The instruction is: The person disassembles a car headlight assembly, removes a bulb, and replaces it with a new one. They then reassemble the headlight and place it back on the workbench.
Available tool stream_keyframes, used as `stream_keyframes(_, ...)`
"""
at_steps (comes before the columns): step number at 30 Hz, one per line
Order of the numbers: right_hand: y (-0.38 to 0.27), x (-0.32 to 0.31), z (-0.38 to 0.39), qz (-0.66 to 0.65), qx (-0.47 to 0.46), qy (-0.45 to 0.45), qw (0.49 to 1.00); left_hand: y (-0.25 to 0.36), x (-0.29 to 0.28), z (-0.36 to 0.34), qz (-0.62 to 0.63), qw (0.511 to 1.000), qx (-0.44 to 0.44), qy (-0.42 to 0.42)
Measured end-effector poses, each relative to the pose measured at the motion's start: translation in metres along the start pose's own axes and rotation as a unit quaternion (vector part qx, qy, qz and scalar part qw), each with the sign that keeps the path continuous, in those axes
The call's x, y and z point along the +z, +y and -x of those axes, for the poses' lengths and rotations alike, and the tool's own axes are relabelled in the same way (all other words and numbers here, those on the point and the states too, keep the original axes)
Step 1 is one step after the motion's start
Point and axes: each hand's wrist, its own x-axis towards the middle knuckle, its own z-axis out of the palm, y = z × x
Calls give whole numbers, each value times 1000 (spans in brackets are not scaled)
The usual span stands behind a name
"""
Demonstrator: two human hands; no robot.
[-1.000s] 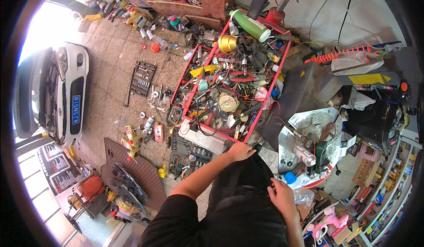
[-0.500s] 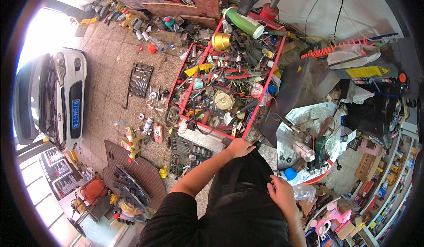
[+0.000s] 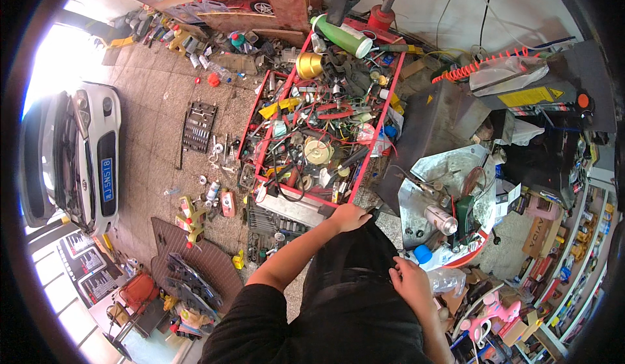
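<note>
My left hand (image 3: 351,217) rests on the knee of my black trousers (image 3: 355,260), just below the near rim of a red tool cart (image 3: 325,198). Its fingers lie over the cloth, and no object shows in them. At the other side of the trousers is my right hand (image 3: 411,280), loosely bent with fingers a little apart and nothing visible in it. Nearest to it are a blue cap (image 3: 422,254) and a clear plastic bag (image 3: 446,280). Loose tools, cables and a round cream reel (image 3: 318,150) crowd the cart.
A machine with a metal turntable (image 3: 416,217) stands to the right, a spray can (image 3: 441,221) on it. On the floor at left lie an open socket set (image 3: 200,127) and several bottles. Farther left is a white car (image 3: 97,136) with its hood up. Shelves (image 3: 579,260) line the right.
The view has shifted slightly, so the cart and machine sit a little farther left and lower hands stay almost in place. Neither hand has taken hold of anything.
</note>
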Motion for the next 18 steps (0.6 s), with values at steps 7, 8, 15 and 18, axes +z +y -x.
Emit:
stream_keyframes(7, 7, 5, 4, -13, 3, 18, 1000, 6, -3, -3, 0, 1000, 8, -19)
stream_keyframes(8, 8, 5, 5, -15, 7, 17, 1000, 7, -3, -5, 1, 1000, 12, -18)
stream_keyframes(15, 7, 8, 7, -30, 10, 35, 999, 12, -5, -8, -15, 1000, 11, -24)
stream_keyframes(18, 6, 10, 9, -18, 14, 66, 998, 12, -4, -11, -22, 999, 31, -23)
